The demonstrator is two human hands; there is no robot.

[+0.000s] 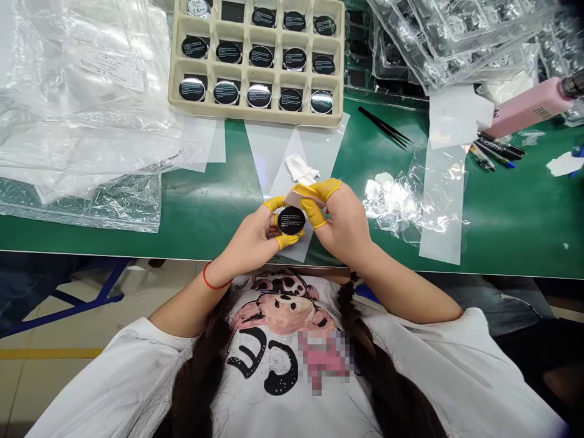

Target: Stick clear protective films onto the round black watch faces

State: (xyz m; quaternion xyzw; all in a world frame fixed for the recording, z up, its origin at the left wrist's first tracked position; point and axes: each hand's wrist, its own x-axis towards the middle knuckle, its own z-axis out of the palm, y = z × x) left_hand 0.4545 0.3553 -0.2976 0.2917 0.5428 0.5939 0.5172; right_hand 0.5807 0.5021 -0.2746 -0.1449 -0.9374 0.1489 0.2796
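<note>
My left hand (253, 237) is closed round a small round black disc (291, 220) with white print, held just above the near edge of the green table (205, 201). My right hand (344, 225) pinches a small pale film tab (297, 196) at the disc's top edge. Yellow finger cots cover the fingertips of both hands. A beige compartment tray (210, 111) at the back holds several similar black discs, one per pocket.
Clear plastic bags (82, 91) pile up at the left. Black tweezers (385, 128), pens (495, 152) and a pink bottle (524, 109) lie to the right. Clear blister trays (456, 36) stack at the back right. A white cloth (298, 167) and crumpled film (396, 201) lie near my hands.
</note>
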